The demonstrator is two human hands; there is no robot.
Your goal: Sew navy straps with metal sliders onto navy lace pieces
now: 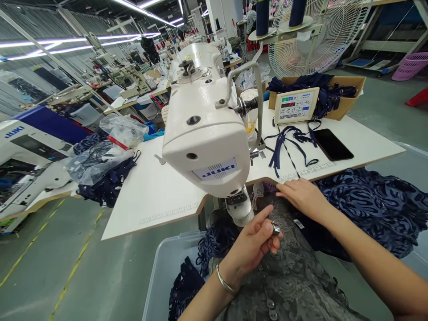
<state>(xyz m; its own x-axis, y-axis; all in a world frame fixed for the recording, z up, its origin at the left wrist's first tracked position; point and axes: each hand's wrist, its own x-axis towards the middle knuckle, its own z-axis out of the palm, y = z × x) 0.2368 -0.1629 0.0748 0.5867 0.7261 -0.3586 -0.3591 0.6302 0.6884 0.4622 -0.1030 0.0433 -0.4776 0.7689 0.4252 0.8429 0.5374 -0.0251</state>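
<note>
My left hand (256, 243), with a silver bangle at its wrist, is below the head of the white JUKI sewing machine (207, 133). Its thumb and curled fingers hold a small shiny metal bobbin case (275, 228), while the index finger points out. At the front edge of the white table (167, 191), my right hand (304, 198) reaches in with fingers stretched out and nothing visible in them. Just beyond it, a thin black cord and navy straps (284, 142) lie on the tabletop. The machine's narrow lower arm (240, 209) is close to my left fingertips.
A control panel (297, 106), a phone (333, 145) and a cardboard box (351, 100) of navy straps are on the right. Navy patterned garments (374, 205) hang beside my right arm. A plastic bin (160, 267) stands below left. Another JUKI machine (33, 151) is at far left.
</note>
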